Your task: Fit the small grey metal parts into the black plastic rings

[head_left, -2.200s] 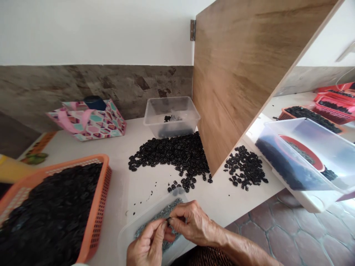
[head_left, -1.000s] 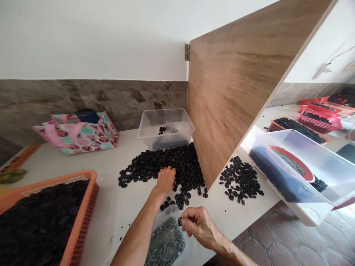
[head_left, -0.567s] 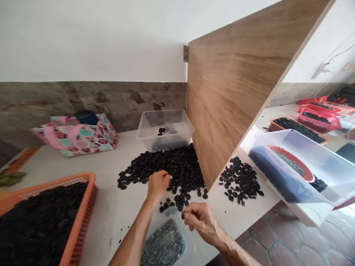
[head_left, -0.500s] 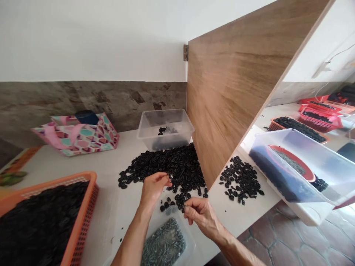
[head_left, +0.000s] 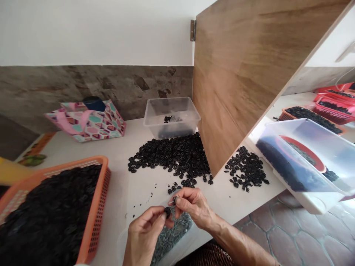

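Observation:
My left hand (head_left: pixel 146 229) pinches a small black plastic piece (head_left: pixel 167 212) between thumb and forefinger. Just to its right, my right hand (head_left: pixel 194 208) is closed on another small dark piece (head_left: pixel 174 200), whose exact kind I cannot make out. The two pieces are close together but apart. Below both hands is a clear plastic tub (head_left: pixel 185 236) of small grey metal pieces, possibly screws, partly covered by the hands. Beyond them a heap of black plastic pieces (head_left: pixel 172 153) lies on the white table, with a few loose ones nearer to me.
An orange basket (head_left: pixel 105 173) full of black pieces stands at left. Behind the heap are a clear bin (head_left: pixel 172 125) and a patterned bag (head_left: pixel 91 123). A wooden panel (head_left: pixel 249 74) juts from the wall, with a smaller black heap (head_left: pixel 246 170) and a large bin (head_left: pixel 299 162) to its right.
My left hand has come back from the heap towards me, now with a black piece in its fingers. My right hand has moved slightly up and left to meet it. The view has shifted.

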Demonstrator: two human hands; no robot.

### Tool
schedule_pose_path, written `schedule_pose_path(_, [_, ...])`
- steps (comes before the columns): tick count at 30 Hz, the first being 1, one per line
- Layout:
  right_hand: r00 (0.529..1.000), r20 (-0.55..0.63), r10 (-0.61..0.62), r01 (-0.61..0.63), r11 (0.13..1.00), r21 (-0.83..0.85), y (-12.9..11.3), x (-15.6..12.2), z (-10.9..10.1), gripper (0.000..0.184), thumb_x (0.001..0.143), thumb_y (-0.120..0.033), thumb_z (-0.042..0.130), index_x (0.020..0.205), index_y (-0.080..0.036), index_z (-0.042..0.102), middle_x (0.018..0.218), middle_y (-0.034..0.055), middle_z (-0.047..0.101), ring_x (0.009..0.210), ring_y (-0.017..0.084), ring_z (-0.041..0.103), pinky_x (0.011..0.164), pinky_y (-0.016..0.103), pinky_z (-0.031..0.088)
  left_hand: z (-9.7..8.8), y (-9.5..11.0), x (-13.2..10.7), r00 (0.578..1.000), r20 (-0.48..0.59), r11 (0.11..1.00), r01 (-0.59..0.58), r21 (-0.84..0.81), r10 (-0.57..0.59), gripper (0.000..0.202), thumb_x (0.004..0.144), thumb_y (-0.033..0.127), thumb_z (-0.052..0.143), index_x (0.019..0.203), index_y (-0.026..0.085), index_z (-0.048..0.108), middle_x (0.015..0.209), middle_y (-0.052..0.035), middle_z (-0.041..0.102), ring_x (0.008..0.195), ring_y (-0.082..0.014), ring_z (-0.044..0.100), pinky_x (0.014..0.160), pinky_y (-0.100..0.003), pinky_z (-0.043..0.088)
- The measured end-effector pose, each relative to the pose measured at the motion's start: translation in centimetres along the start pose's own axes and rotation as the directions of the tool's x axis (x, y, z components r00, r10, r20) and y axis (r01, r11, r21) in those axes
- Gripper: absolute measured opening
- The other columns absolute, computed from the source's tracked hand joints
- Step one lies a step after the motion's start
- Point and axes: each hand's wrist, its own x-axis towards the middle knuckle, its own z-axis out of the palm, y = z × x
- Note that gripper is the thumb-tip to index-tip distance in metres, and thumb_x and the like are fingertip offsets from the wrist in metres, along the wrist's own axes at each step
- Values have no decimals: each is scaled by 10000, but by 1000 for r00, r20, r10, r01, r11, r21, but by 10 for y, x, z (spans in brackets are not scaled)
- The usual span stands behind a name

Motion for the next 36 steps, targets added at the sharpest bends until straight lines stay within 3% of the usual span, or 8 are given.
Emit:
schedule_pose_path(4, [997,73,18,-13,998,-58,-1,-1,1,497,782,-633,669,781,-136,640,569,-19,617,526,103,581,571,251,456,0,-3,-1,999,40,989,-35,146,29,198,694,402,725,675,206,695,547,16,698,520,-163,648,555,-232,532])
schedule_pose_path(8, [999,28,33,-32,998,-53,2,-3,3,505,765,-645,674,736,-146,605,603,-6,650,557,110,610,602,256,465,-5,-12,2,994,-84,991,-54,125,65,274,677,455,753,803,212,731,600,8,749,539,-193,701,585,-268,596])
schedule_pose_path(10, [999,37,40,-40,999,1,4,-4,3,501,763,-640,681,747,-146,603,608,-2,662,572,122,636,620,265,478,-9,-18,2,990,-111,990,-78,121,91,293,674,454,760,845,216,766,665,-2,783,604,-208,735,646,-279,618])
schedule_pose_path(15, [998,52,45,-50,994,94,10,-7,1,482,767,-606,705,754,-132,622,548,-14,637,534,119,630,605,256,473,-18,-28,-3,996,-44,976,-68,205,78,330,684,408,773,970,245,782,921,-10,819,864,-225,762,809,-255,602])
schedule_pose_path(21, [995,72,74,-81,992,101,12,-9,-1,459,770,-576,720,771,-122,649,573,-5,656,534,107,622,568,226,460,-17,-25,-11,997,-70,995,-39,94,45,301,648,424,811,870,235,737,706,9,795,594,-182,735,632,-237,626])
schedule_pose_path(27, [989,94,114,-121,990,73,9,-10,3,516,724,-634,724,743,-127,629,598,-3,651,559,111,636,605,240,481,-18,-23,-15,984,-153,981,-61,182,90,257,685,398,774,909,276,804,856,21,817,816,-208,765,821,-240,599])
schedule_pose_path(30, [987,97,128,-136,988,80,10,-10,4,536,703,-654,726,731,-131,613,624,3,656,563,109,632,619,251,491,-17,-26,-14,988,-148,992,-21,125,40,290,688,377,785,953,262,798,892,17,817,856,-196,760,831,-210,585])
schedule_pose_path(36, [987,87,132,-135,990,37,9,-9,2,553,696,-668,721,721,-129,596,640,2,631,534,99,606,565,235,466,-14,-28,-13,973,-218,981,34,-192,-77,373,524,367,906,835,207,777,650,11,766,591,-154,728,617,-168,602])
